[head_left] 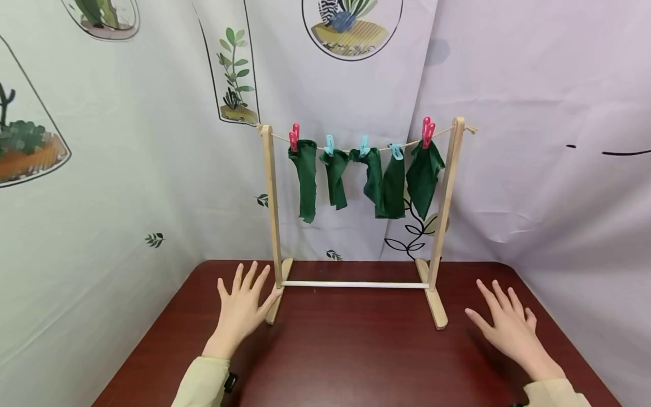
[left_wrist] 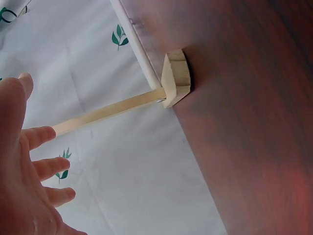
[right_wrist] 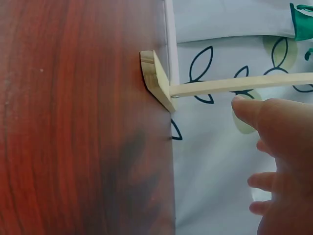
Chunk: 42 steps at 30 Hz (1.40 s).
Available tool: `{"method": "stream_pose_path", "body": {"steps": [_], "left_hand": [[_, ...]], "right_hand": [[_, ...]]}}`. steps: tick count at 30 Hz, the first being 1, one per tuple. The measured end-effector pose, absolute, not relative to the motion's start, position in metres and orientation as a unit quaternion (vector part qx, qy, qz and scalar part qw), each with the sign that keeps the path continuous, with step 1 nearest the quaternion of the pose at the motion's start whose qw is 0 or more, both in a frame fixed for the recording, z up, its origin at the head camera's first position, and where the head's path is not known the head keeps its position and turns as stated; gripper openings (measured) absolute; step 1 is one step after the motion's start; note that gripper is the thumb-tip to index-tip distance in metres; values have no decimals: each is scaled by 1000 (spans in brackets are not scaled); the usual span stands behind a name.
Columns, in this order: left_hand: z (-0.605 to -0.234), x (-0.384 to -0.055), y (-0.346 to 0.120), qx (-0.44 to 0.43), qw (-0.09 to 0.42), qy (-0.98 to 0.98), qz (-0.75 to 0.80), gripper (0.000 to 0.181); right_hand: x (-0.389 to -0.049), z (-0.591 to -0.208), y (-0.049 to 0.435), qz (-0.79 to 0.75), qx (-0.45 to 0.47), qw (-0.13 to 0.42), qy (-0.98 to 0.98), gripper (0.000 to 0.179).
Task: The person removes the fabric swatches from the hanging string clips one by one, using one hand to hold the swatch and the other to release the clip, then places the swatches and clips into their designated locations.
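Note:
A small wooden drying rack [head_left: 442, 203] stands at the back of the table, with a string tied between its two posts. Several dark green cloth pieces [head_left: 307, 181] hang from the string, held by red clothespins [head_left: 428, 133] at both ends and light blue clothespins [head_left: 364, 145] between them. My left hand [head_left: 239, 311] is spread beside the rack's left foot, its thumb overlapping that foot in the head view. To the right of the right foot [head_left: 432, 305], my right hand [head_left: 511, 330] hovers with fingers apart. Neither hand holds anything.
The dark red wooden table [head_left: 356, 350] has rounded back corners. A white rod [head_left: 356, 284] joins the rack's feet low down. Behind and at the sides hangs a pale curtain [head_left: 534, 186] printed with plants.

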<state>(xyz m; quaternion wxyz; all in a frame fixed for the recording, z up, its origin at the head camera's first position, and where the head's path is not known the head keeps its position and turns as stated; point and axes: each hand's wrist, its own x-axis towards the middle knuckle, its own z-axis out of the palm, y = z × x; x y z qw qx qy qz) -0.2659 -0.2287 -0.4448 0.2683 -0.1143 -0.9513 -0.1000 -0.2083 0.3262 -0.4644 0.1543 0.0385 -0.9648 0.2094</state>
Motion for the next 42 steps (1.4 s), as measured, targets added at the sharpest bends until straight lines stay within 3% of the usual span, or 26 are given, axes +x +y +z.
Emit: {"method": "stream_pose_path", "body": {"steps": [6, 12, 20, 28, 42], "left_hand": [[-432, -267, -229, -123, 266, -949, -118, 70], [-407, -266, -227, -152, 295, -933, -139, 69], [-354, -266, -222, -196, 325, -913, -149, 68], [-316, -272, -208, -256, 371, -875, -174, 68], [-281, -277, -138, -326, 333, -830, -306, 57]], "right_hand": [[-211, -452, 326, 205, 47, 185, -960, 77], [-216, -424, 333, 197, 60, 213, -955, 73], [-224, -364, 347, 211, 120, 270, -932, 68], [-224, -296, 345, 221, 108, 263, -933, 70], [-240, -200, 325, 262, 119, 341, -895, 53]]}}
